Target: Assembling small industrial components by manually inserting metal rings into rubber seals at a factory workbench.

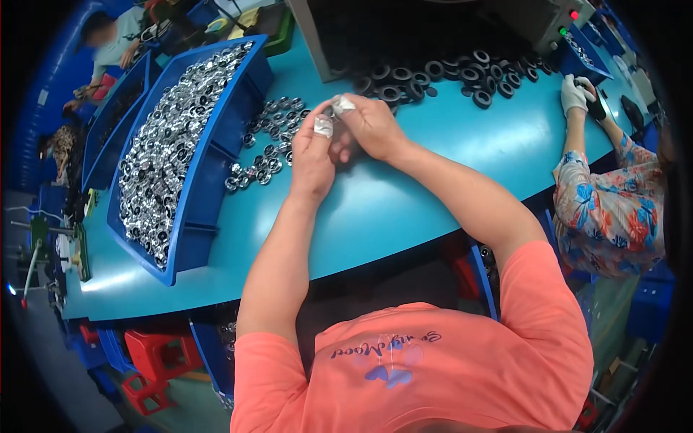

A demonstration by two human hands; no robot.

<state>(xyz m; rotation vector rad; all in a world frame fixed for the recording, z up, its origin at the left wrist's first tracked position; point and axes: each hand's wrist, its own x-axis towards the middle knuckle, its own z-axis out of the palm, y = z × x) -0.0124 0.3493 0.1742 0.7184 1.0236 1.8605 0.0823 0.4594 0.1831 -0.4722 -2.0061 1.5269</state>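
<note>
My left hand (pixel 315 160) and my right hand (pixel 374 128) meet above the blue-green table (pixel 390 209), fingertips pinched together. Pale tape is wrapped round both thumbs. Between the fingertips is a small part, mostly hidden, so its kind does not show. Just left of my hands lie loose round silver parts with dark centres (pixel 268 164). Beyond my right hand are scattered thick black rings (pixel 433 70), some overlapping.
A tilted blue bin (pixel 204 191) heaped with silver parts stands at the left. A grey machine frame (pixel 309 40) rises behind the rings. Another person's gloved hands (pixel 575 94) work at the right; one more person (pixel 115 43) sits far left. Red stools (pixel 155 353) stand below.
</note>
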